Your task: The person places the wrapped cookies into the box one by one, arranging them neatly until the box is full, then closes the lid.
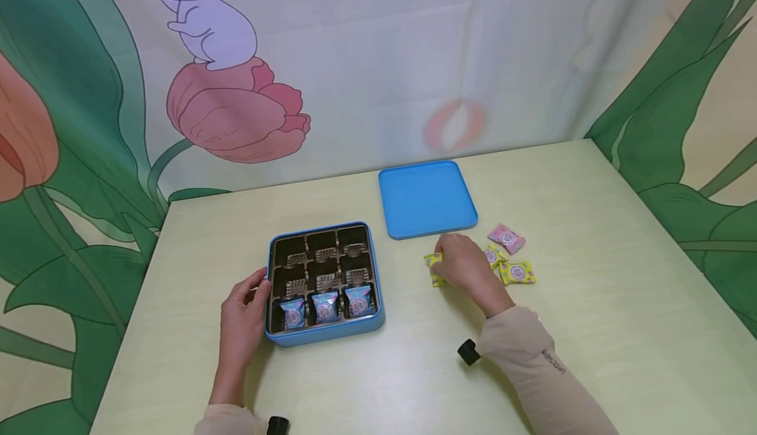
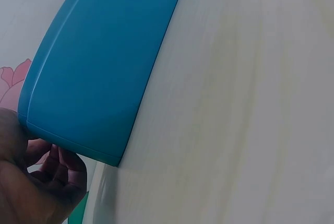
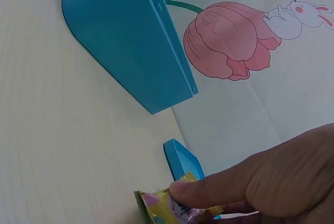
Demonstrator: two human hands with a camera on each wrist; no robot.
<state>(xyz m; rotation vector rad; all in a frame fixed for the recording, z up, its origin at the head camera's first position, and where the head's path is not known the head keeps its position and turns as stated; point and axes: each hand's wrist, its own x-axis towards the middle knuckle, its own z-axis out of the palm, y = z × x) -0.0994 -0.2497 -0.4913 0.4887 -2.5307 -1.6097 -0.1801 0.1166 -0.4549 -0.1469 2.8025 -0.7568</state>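
A blue square tin [image 1: 322,336] with a dark tray divided into several compartments lies on the table. Three blue-wrapped candies [image 1: 325,307] fill the row of compartments nearest me. My left hand [image 1: 244,313] touches the tin's left side, fingers loosely bent against its wall. To the tin's right, my right hand [image 1: 467,265] pinches a yellow-wrapped candy [image 3: 167,208] between thumb and fingers. Beside that hand lie other yellow-wrapped candies [image 1: 517,273], one partly hidden by it, and a pink-wrapped candy [image 1: 506,238].
Behind the right hand lies a flat blue lid [image 1: 427,198], near the back of the pale table [image 1: 414,382]. A curtain [image 1: 367,80] printed with flowers and a white animal hangs along the table's far edge.
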